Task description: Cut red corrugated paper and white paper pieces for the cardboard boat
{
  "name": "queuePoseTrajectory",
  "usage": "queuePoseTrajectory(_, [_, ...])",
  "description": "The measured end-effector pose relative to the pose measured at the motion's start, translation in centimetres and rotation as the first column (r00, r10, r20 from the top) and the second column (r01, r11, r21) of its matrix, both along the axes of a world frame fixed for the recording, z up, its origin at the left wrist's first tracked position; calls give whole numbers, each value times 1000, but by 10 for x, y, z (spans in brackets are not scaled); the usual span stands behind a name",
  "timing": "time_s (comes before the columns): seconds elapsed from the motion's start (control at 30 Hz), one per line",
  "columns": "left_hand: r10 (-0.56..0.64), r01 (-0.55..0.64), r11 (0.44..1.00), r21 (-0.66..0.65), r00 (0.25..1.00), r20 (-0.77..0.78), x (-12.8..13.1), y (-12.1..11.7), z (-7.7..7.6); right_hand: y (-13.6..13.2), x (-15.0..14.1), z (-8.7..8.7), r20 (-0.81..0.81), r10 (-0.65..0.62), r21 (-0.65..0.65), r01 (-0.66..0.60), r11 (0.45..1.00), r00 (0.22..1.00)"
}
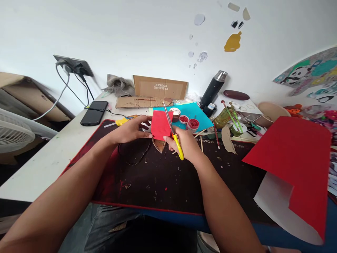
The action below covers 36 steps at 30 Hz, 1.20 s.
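Clock centre: the ribbed red rectangular card piece (159, 125), raised between both hands above the black mat with red edging (168, 189).

Left hand (133, 129) at 9 o'clock: thumb and fingers clamped on the piece's left edge. Right hand (185, 142) at 4 o'clock: thumb against the lower right corner, fingers closed around the metal scissors with yellow handles (178, 147); the exact grip behind the handles cannot be told.

Key relation: scissors lie across the red piece's right side, long axis from 11 o'clock (tip) to 5 o'clock (handles). Right hand is nearer to them; left is well clear of the blades. Blades appear together. Red piece's longer axis seems to run 12 to 6, though foreshortening makes this uncertain.

At 6 o'clock, a pointed brown cardboard piece (159, 146) shows below the red one; whether the two touch, unclear.

Legible text: "PRESSURE COOKER", upside down, on the brown cardboard panel (147, 86) at 12 o'clock; "SOMIC" on the mat, near 4 o'clock. Further right, "NEW", remainder unreadable.
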<state>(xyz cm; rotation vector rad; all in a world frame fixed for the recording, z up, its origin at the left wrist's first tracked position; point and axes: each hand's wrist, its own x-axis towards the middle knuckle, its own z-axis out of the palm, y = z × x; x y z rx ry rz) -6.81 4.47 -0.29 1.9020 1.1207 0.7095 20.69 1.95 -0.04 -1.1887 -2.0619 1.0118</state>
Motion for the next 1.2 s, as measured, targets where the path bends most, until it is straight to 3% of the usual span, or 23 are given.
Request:
queuePoseTrajectory(0.27, [-58, 60, 998, 34, 997, -58, 0, -1, -2, -2, -1, 1, 198, -19, 95, 0, 995, 980])
queuePoseTrajectory(0.47, [-45, 47, 998, 34, 998, -40, 5, -4, -3, -2, -2, -2, 199, -37, 149, 7, 989, 979])
queuePoseTrajectory(0.67, [18, -10, 989, 145, 998, -56, 13, -7, -8, -1, -4, -7, 231, -37, 194, -9, 981, 972])
queuePoseTrajectory(0.83, [26, -21, 990, 141, 999, -38, 13, -8, -6, -1, -3, -6, 172, -33, 138, 9, 990, 985])
queuePoseTrajectory(1.07, [19, -15, 995, 99, 999, -40, 10, -7, -2, 5, 3, -9, -66, -92, -42, 89, 995, 994])
queuePoseTrajectory(1.2, [0, 3, 995, 100, 1000, -30, 8, -5, -4, 6, 4, -10, -16, -84, -17, 83, 996, 996])
